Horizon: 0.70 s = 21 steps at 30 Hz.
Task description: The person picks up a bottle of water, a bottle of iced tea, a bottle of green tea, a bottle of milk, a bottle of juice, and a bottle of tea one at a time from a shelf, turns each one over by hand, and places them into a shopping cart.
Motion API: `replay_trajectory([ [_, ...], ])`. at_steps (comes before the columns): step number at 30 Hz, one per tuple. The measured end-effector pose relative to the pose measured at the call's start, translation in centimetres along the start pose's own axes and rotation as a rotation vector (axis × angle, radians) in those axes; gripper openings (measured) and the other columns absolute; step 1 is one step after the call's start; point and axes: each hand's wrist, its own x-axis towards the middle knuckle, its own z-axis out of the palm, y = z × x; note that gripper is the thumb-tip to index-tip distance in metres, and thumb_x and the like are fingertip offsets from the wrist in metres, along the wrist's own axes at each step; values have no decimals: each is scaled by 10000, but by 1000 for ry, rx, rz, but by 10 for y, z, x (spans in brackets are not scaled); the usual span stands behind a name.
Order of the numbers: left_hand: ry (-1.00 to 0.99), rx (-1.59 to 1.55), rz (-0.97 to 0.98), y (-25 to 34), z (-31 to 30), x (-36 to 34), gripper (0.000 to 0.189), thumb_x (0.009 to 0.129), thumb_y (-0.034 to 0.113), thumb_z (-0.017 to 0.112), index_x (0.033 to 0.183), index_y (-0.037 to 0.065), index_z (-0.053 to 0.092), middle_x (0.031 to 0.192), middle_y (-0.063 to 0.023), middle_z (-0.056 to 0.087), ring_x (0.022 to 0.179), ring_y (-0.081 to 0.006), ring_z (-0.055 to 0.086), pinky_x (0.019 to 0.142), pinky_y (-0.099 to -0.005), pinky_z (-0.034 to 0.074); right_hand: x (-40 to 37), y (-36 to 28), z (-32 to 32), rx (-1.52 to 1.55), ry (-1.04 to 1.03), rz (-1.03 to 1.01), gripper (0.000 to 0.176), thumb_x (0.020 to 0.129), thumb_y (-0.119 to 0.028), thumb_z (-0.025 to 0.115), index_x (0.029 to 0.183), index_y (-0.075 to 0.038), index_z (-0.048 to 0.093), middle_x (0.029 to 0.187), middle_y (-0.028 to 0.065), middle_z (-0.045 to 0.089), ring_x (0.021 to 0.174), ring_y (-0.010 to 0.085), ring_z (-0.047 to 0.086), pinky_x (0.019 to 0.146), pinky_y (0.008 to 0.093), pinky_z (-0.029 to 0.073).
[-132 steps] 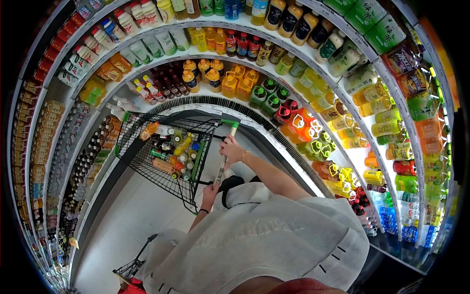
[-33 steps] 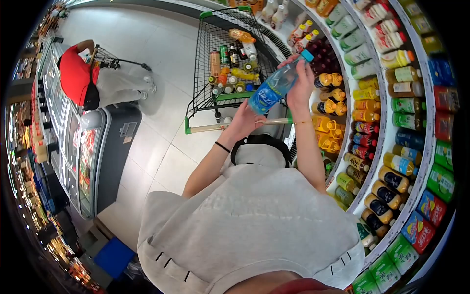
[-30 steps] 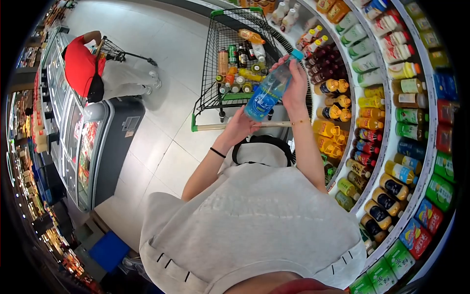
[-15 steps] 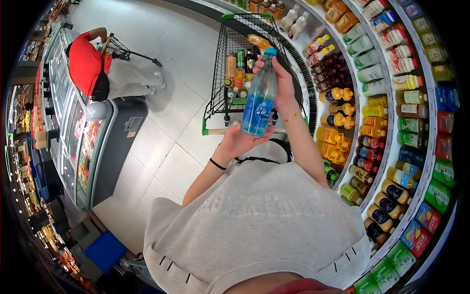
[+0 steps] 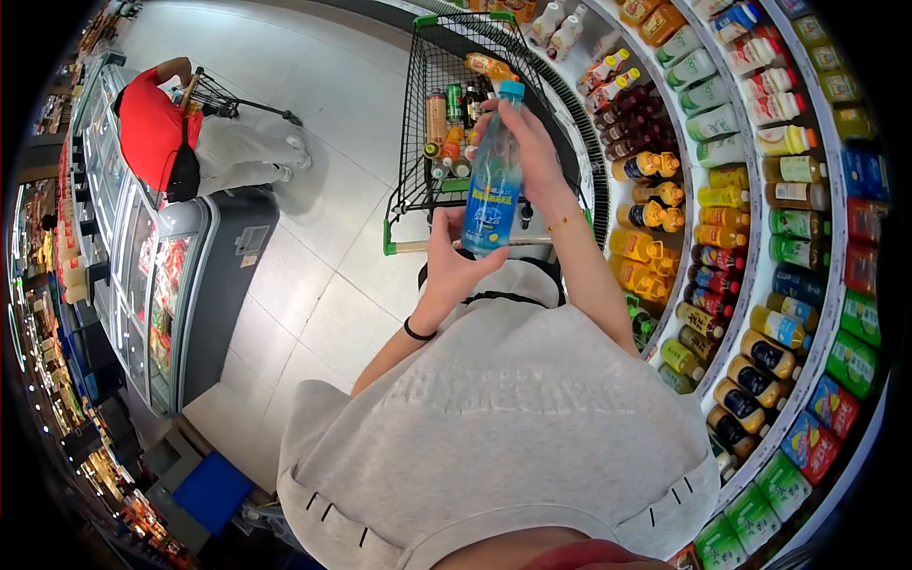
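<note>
A clear plastic drink bottle [image 5: 493, 190] with a blue cap and a blue and yellow label is held up in front of my chest, tilted slightly. My right hand [image 5: 534, 161], with a thin bracelet at the wrist, grips it near the shoulder and neck. Around its lower end, the fingers and thumb of my left hand [image 5: 450, 271] are curled; a black band circles that wrist. Beyond the bottle stands a wire shopping cart [image 5: 414, 247] with a green trim. Several bottles and cans lie in it, including an orange-coloured bottle [image 5: 491, 66] at its far end.
Curved shelves [image 5: 757, 275] packed with drink bottles rise close on my right. At the left, a person in a red shirt [image 5: 152, 128] leans by another cart [image 5: 233, 100], beside a glass-topped freezer [image 5: 190, 285]. Pale floor tiles [image 5: 323, 228] lie between.
The bottle has been turned, so its label shows a different side. My left fingers have shifted from beneath the base to wrap its lower side. The view has moved slightly.
</note>
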Motion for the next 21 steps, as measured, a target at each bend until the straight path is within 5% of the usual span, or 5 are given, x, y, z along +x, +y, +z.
replay_trajectory([
  [4,-63,211,26,0,-1,2,849,788,281,859,1433,-23,398,1223,-112,597,1124,-192,591,984,-342,475,-7,-5,-8,63,17,11,278,1058,-328,561,1125,-59,573,897,64,666,745,209,698,717,407,608],
  [6,-280,-488,-304,-13,-7,8,792,925,314,702,1534,-16,317,1375,-114,551,1258,-191,538,1102,-343,396,-8,-6,-14,102,-23,11,300,1067,-339,534,1139,-50,567,898,66,657,777,210,686,740,414,598],
  [11,-445,-512,-300,-17,-5,9,889,952,423,658,1575,-43,228,1521,-186,449,1375,-243,490,1170,-390,376,-14,-6,-22,150,-62,-53,327,1080,-340,493,1161,-30,561,919,67,643,840,225,683,788,426,593],
  [17,61,173,118,15,30,2,775,784,96,848,1375,69,347,1120,-66,481,1060,-176,518,933,-331,466,-22,-17,-11,-157,147,-56,223,1064,-279,542,1128,-66,553,905,68,659,784,223,704,733,381,594],
  [21,19,20,65,-2,18,0,827,847,278,821,1456,15,326,1271,-115,541,1145,-203,537,1008,-369,440,-24,-26,-14,-89,99,-11,268,1080,-281,501,1185,-44,567,926,48,629,837,205,685,749,395,606],
])
